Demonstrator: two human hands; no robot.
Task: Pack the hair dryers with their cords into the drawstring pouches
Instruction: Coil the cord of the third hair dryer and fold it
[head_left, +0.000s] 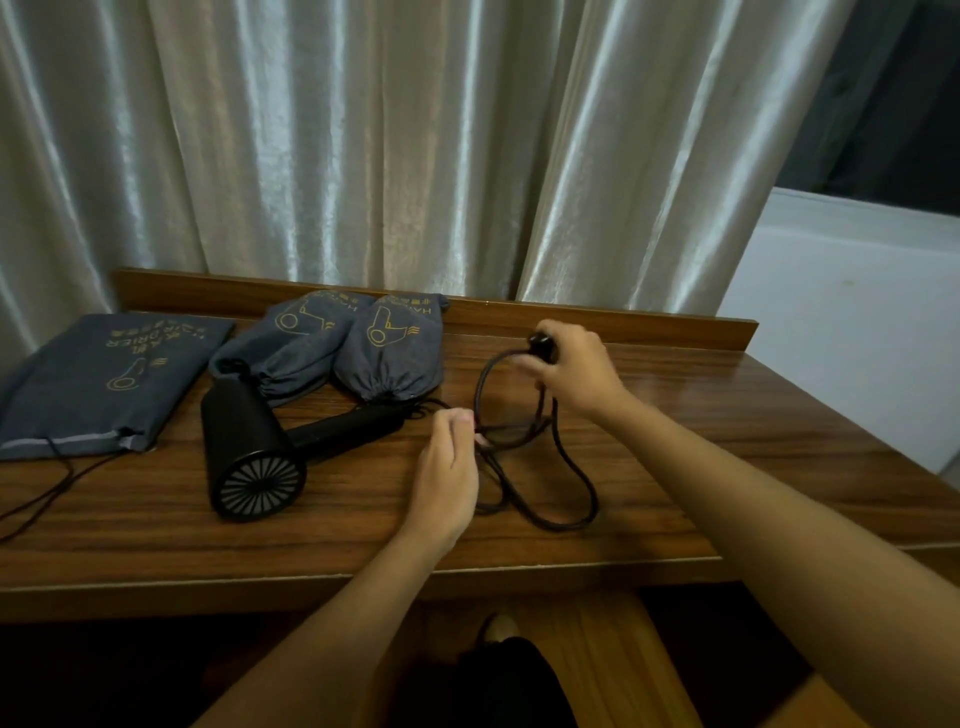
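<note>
Black hair dryer (249, 457) lies mid-table (675, 441), cord (566, 467) looped toward the front edge. Left hand (449, 470) pinches the cord loops, right hand (576, 371) grips the plug (540, 345). Flat pouch (98, 379) at the left edge reads "HAIR DRIER" (upside down); two stuffed pouches (337, 348) sit by the back rail.

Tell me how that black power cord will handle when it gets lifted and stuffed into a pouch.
Likely floppy: the power cord lies in loose loops on the table. It may spring open, since the loops are untied. The plug in the right hand probably swings as the heavier end.
</note>
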